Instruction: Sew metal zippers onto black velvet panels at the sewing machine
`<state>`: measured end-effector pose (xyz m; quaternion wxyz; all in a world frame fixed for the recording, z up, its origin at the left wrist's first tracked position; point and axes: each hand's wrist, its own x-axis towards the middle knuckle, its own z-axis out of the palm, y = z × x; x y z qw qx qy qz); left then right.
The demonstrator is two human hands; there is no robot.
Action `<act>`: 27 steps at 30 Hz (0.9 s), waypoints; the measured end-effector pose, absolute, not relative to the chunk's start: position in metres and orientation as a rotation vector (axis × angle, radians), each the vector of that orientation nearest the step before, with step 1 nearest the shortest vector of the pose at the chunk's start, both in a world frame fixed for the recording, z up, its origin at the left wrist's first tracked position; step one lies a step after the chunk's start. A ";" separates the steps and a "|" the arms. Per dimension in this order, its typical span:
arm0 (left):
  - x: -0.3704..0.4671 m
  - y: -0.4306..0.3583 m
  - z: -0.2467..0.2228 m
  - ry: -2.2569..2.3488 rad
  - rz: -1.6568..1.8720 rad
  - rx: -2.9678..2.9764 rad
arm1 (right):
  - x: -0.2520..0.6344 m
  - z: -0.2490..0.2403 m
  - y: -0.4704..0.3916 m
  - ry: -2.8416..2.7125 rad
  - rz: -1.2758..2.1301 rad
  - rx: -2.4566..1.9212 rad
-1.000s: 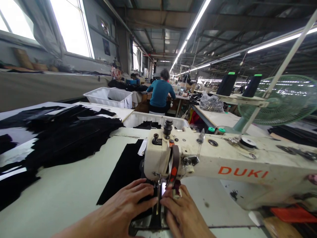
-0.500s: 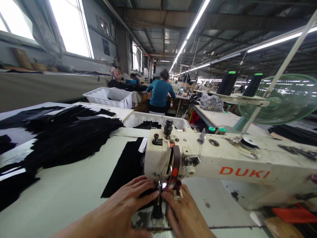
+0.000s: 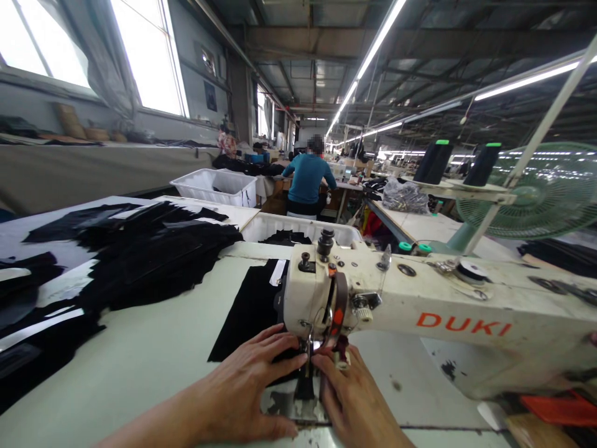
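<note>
A cream sewing machine (image 3: 396,292) marked DUKI stands on the pale table. Black fabric (image 3: 245,305) with a white tag lies left of its head and runs beneath my left hand (image 3: 254,379), whose fingers are spread and press flat beside the needle. A narrow black strip (image 3: 305,386) extends toward me from under the presser foot. Just right of the needle is my right hand (image 3: 349,389), its thumb and fingers drawn together at the strip's edge; what they pinch, if anything, is hidden.
Black cut pieces (image 3: 153,261) are heaped on the left. Beyond the machine are white bins (image 3: 219,186), a person in a blue top (image 3: 308,177), black thread cones (image 3: 433,163) and a green fan (image 3: 532,193). A red tray (image 3: 557,406) sits at lower right.
The whole view has shifted, so things appear slightly farther right. Both hands keep nearly the same place by the needle, and the black strip in front looks slightly shorter.
</note>
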<state>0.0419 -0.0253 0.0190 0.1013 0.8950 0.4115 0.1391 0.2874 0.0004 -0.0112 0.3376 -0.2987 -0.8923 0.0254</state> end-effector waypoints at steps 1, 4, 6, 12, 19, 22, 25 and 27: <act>0.041 -0.024 0.019 1.185 0.439 2.639 | 0.287 -0.011 0.000 -2.327 0.074 -0.782; 0.035 -0.017 0.019 1.132 0.562 2.593 | 0.286 -0.012 0.000 -2.329 0.097 -0.786; 0.031 -0.009 0.018 1.210 0.624 2.562 | 0.288 -0.014 0.001 -2.333 0.097 -0.765; 0.033 -0.005 0.020 1.569 0.520 2.624 | 0.301 -0.017 0.010 -2.335 -0.039 -0.716; 0.059 -0.077 0.022 1.679 0.443 2.704 | 0.270 -0.021 -0.023 -2.235 -0.225 -0.617; 0.025 -0.070 0.032 1.738 0.456 2.664 | 0.256 -0.038 -0.034 -2.164 -0.451 -0.543; -0.047 -0.029 0.048 2.206 0.562 2.442 | 0.273 -0.042 -0.033 -2.335 -0.566 -0.415; -0.100 -0.001 0.058 2.470 0.559 2.231 | 0.295 -0.032 -0.030 -2.396 -0.475 -0.447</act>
